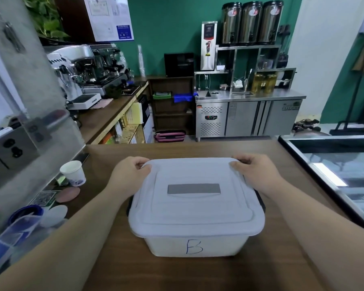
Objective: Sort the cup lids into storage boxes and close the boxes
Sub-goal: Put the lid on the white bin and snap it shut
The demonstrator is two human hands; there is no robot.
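Closing box B: both hands seat the lid.

A paper cup [73,173] stands well left of the left fingers [142,164], apart from the work. The left hand [130,173] curls round the far left corner of the lid [193,198], thumb on top. The right hand [254,171] grips the far right corner the same way. The lid lies on the box [193,246], reaching from the fingers toward the person. The box stands on the table [198,276] between the forearms. The cloudy wall hides whether cup lids lie inside. I judge closing is in hand; next, press the corners down evenly, then snap the dark latches [128,206], which sit nearer the person than the fingers.
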